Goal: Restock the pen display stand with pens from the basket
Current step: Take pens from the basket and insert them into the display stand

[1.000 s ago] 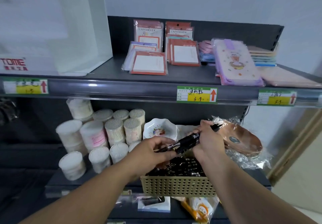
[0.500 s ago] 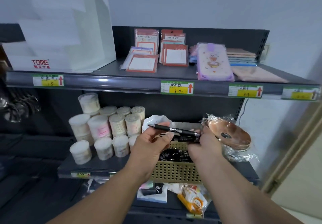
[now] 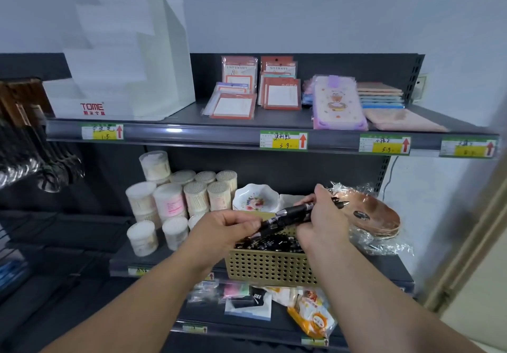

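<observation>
Pens (image 3: 290, 215) went from level to tip-up-right over the basket (image 3: 271, 269), left hand (image 3: 219, 229) pinching the low end and right hand (image 3: 323, 223) wrapped near the tips, so probably still squaring the bunch; the stand (image 3: 123, 64) on the upper shelf (image 3: 192, 118) is not yet fed.

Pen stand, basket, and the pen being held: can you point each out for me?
pen stand (image 3: 93, 107): head view, on its white front wall by the red logo.
basket (image 3: 271, 267): head view, on its perforated front wall.
pen (image 3: 295, 211): head view, on the middle of its black barrel.
</observation>
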